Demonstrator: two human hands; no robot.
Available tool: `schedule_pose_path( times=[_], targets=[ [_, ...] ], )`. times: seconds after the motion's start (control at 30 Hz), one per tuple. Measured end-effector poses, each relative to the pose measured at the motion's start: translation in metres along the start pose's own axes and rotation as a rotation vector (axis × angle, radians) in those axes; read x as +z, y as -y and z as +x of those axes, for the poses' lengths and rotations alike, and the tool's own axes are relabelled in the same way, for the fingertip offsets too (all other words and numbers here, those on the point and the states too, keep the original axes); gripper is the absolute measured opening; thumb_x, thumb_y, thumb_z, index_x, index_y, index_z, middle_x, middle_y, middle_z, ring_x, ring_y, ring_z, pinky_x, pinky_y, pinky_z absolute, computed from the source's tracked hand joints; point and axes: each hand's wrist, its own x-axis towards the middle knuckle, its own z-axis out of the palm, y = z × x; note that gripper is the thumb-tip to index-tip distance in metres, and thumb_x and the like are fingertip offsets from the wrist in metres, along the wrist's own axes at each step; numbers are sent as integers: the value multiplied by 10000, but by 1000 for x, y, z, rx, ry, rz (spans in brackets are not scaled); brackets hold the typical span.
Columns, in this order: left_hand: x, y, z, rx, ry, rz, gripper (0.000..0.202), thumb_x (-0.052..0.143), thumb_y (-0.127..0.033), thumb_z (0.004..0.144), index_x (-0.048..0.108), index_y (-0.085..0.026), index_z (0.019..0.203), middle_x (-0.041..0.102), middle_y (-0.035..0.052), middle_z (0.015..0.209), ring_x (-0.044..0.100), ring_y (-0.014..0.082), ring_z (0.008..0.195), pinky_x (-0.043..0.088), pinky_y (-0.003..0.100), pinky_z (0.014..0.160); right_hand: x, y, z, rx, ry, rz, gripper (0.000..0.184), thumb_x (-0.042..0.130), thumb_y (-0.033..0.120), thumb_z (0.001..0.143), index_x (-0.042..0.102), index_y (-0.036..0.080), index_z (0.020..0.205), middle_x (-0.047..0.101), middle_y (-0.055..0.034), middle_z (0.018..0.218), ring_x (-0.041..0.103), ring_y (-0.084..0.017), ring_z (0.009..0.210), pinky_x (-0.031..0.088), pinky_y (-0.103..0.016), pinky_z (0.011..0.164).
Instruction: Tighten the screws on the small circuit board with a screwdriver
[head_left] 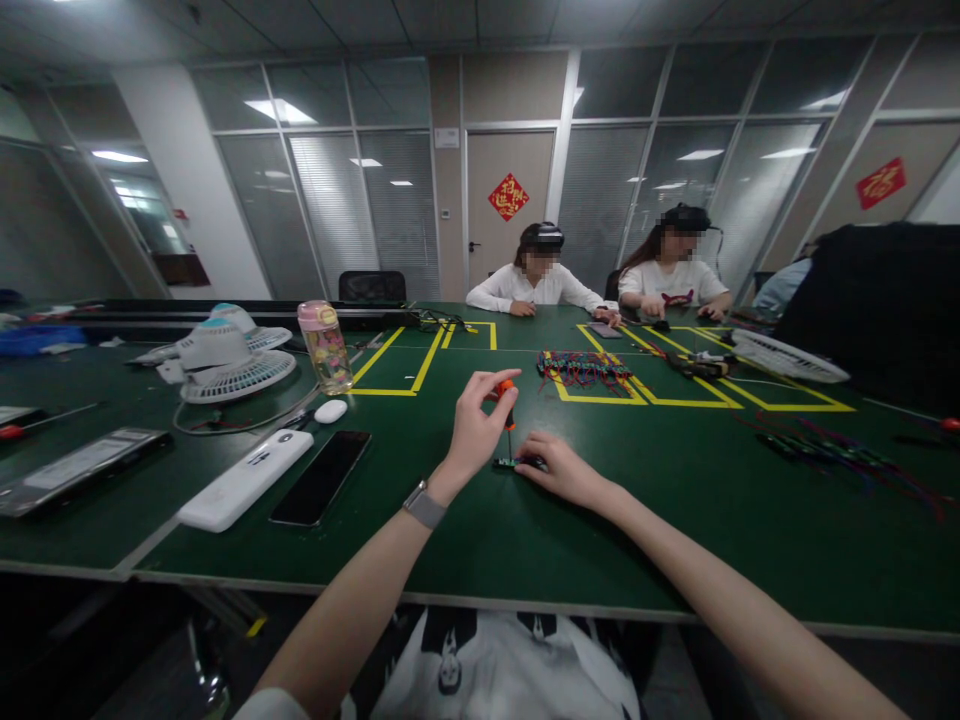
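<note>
My left hand (480,415) grips an orange-handled screwdriver (506,390), which stands upright with its thin shaft pointing down. The tip meets a small green circuit board (504,463) lying on the green table (450,540). From the right, my right hand (559,467) presses its closed fingers on the board's end and hides that part of it. Whether a screw sits under the tip is too small to tell. Behind my hands lies a bundle of small boards with red and blue wires (585,370).
To the left are a black phone (321,478), a white power bank (247,480), a drink bottle (326,350) and white fan parts (236,365). More wired boards (832,450) lie at right. Two people (536,275) sit across the table. Yellow tape (607,402) marks the surface.
</note>
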Motion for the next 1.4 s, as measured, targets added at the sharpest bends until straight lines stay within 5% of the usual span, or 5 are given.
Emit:
schedule_pose_path(
  times=[0.27, 0.53, 0.73, 1.0, 1.4],
  targets=[
    [-1, -2, 0, -11, 50, -23, 324, 401, -215, 953, 566, -215, 1232, 607, 58, 1117, 573, 150, 1043, 447, 265, 897, 1, -1, 0, -4, -5, 0, 87, 599, 218, 857, 652, 154, 884, 588, -57, 845, 552, -182, 804, 445, -288, 726],
    [1, 2, -1, 18, -18, 31, 234, 551, -267, 884, 655, -216, 1087, 575, 49, 980, 583, 140, 880, 491, 232, 761, 1, 0, 0, 8, -2, 1, 68, 616, 200, 844, 651, 152, 877, 594, -56, 852, 551, -182, 806, 439, -285, 730],
    [0, 1, 0, -8, 30, -21, 304, 422, -227, 946, 587, -217, 1200, 607, 65, 1110, 577, 163, 1045, 456, 269, 892, -1, 2, 0, 25, 11, -2, 65, 617, 196, 843, 653, 153, 875, 593, -57, 851, 550, -185, 809, 438, -286, 727],
    [0, 3, 1, 8, -24, 21, 209, 552, -248, 881, 661, -203, 1053, 576, 52, 974, 588, 144, 882, 491, 241, 783, 1, 0, 0, 28, 5, 7, 68, 616, 200, 845, 655, 157, 881, 591, -55, 854, 549, -182, 812, 437, -280, 725],
    [0, 1, 0, -26, 20, -43, 265, 473, -229, 920, 615, -203, 1142, 628, 63, 1063, 609, 160, 974, 486, 261, 837, -2, 4, 0, 30, 9, 5, 57, 619, 187, 841, 656, 157, 874, 593, -51, 845, 552, -179, 803, 436, -275, 720]
  ],
)
